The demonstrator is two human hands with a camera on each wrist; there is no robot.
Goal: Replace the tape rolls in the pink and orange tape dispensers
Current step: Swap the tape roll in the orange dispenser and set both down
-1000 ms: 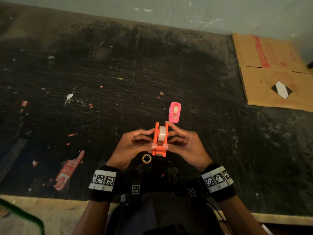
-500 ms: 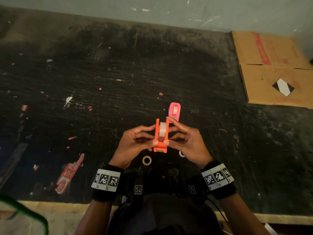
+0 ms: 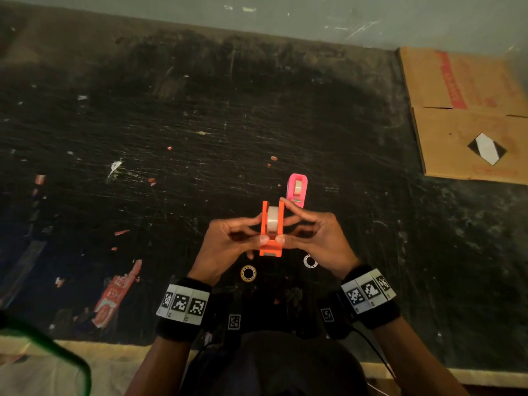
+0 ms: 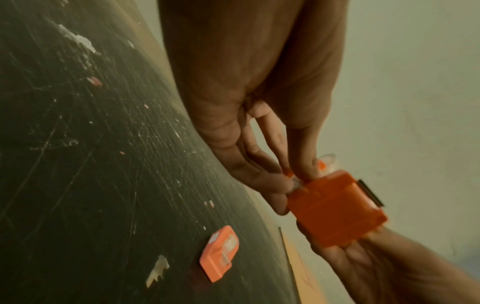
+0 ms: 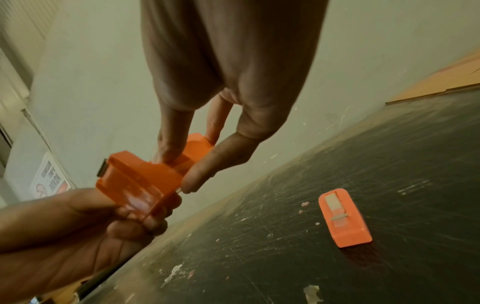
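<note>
Both hands hold the orange tape dispenser [image 3: 272, 228] [image 4: 337, 211] [image 5: 140, 181] above the black table, with a whitish tape roll [image 3: 273, 220] sitting between its side walls. My left hand [image 3: 228, 238] pinches it from the left, thumb and fingertips on its wall. From the other side my right hand [image 3: 311, 235] pinches it with thumb and forefinger. The pink tape dispenser [image 3: 297, 190] [image 4: 219, 253] [image 5: 344, 218] lies on the table just beyond the hands, a roll inside it. A yellowish ring-shaped tape core [image 3: 248, 273] and a white one [image 3: 310, 261] lie on the table under the hands.
A flattened cardboard box [image 3: 468, 115] lies at the table's far right. A red wrapper [image 3: 117, 292] lies near the front left edge. Paper and red scraps [image 3: 115, 166] dot the scratched black table [image 3: 200, 110]. A pale wall runs along the far side.
The hands and orange dispenser stayed almost in place, shifting slightly. The white ring core near the right wrist, hidden one second ago, is now in sight.
</note>
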